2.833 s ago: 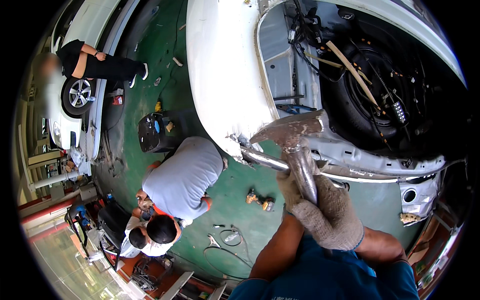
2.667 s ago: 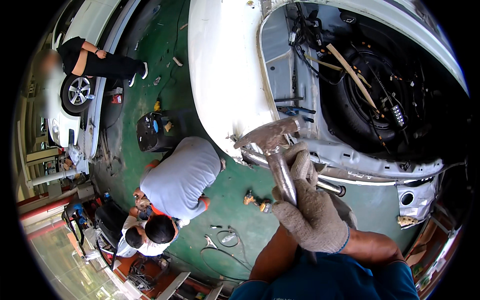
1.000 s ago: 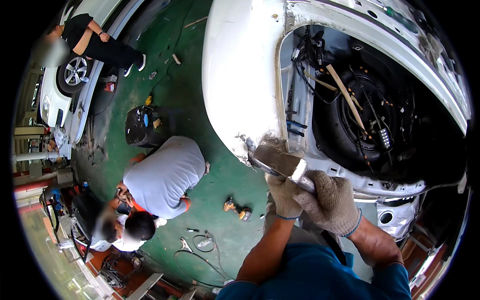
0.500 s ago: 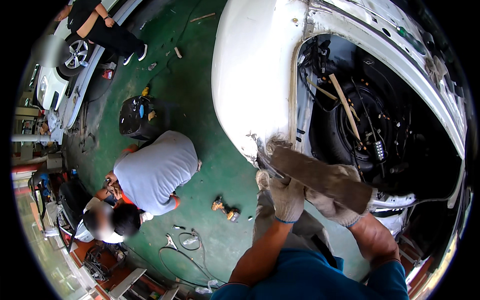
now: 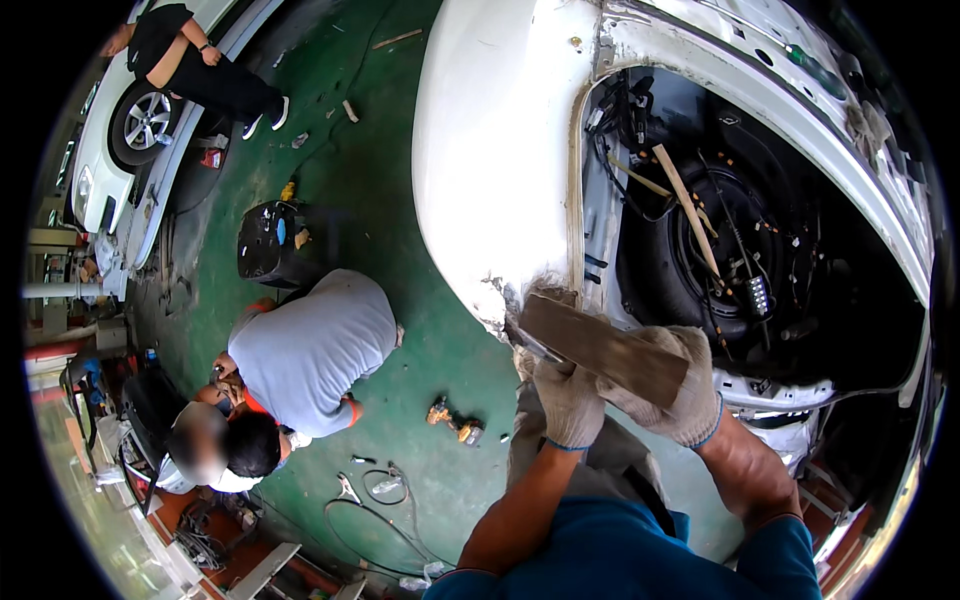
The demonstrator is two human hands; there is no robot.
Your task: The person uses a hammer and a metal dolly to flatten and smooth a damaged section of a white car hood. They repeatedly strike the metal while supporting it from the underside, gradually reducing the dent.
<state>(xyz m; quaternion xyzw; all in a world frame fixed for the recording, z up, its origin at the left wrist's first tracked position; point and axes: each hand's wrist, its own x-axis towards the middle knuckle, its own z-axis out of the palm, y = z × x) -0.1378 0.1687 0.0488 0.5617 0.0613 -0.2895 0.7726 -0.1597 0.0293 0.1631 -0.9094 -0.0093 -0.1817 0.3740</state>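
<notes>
Both my hands wear knitted work gloves. My right hand (image 5: 682, 392) is closed round a long, flat wooden block (image 5: 602, 346), brown and worn. The block's far end lies over the damaged rear corner (image 5: 495, 300) of a white car body (image 5: 490, 150); whether it touches the metal I cannot tell. My left hand (image 5: 570, 402), just left of the right one, grips a thin metal bar (image 5: 538, 344) whose tip points at that same corner, partly under the block. The bar's exact kind is hidden by the block and glove.
The car's open trunk well (image 5: 740, 230) holds a wooden stick (image 5: 686, 208), loose wiring and a round black recess. A cordless drill (image 5: 455, 420) and a cable (image 5: 400, 530) lie on the green floor. A co-worker in grey (image 5: 315, 350) bends at left, near a black bin (image 5: 270, 240).
The wooden block and my right hand have shifted left, with the block's near end drawn in. My left hand stays near the corner with the metal bar. The view has shifted slightly.
</notes>
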